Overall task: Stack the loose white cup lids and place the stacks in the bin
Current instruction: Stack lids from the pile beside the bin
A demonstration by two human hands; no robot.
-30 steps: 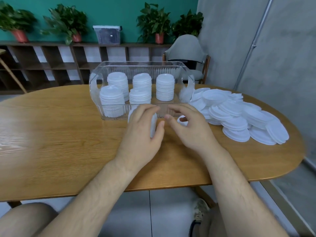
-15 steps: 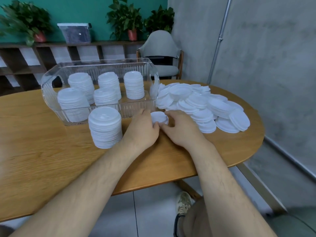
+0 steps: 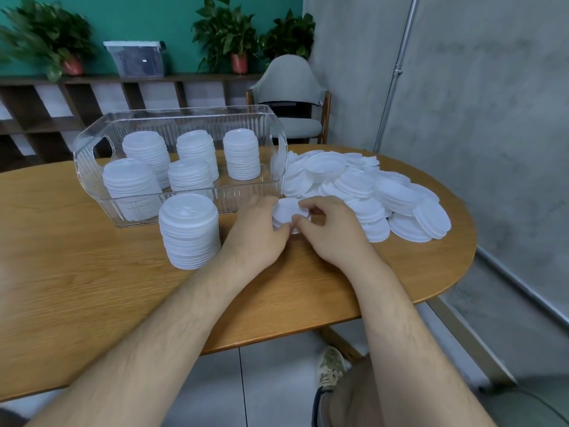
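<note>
Gripping a small lid stack (image 3: 288, 211) just beside the bin (image 3: 191, 110), left hand (image 3: 257, 234) and right hand (image 3: 334, 234) curl fingers (image 3: 312, 204) round it; taller stack (image 3: 189, 234) stands before the bin.

The left hand (image 3: 257, 232) no longer grips the tall stack (image 3: 189, 234), which now stands alone in front of the bin (image 3: 184, 110). It joins the right hand (image 3: 334, 231), and both pinch a small stack of lids (image 3: 288, 211), now tilted.

You've got matt white plastic lids (image 3: 363, 186), a clear glossy ribbed plastic bin (image 3: 172, 208), and a smooth satin wood-grain desk (image 3: 77, 272).
</note>
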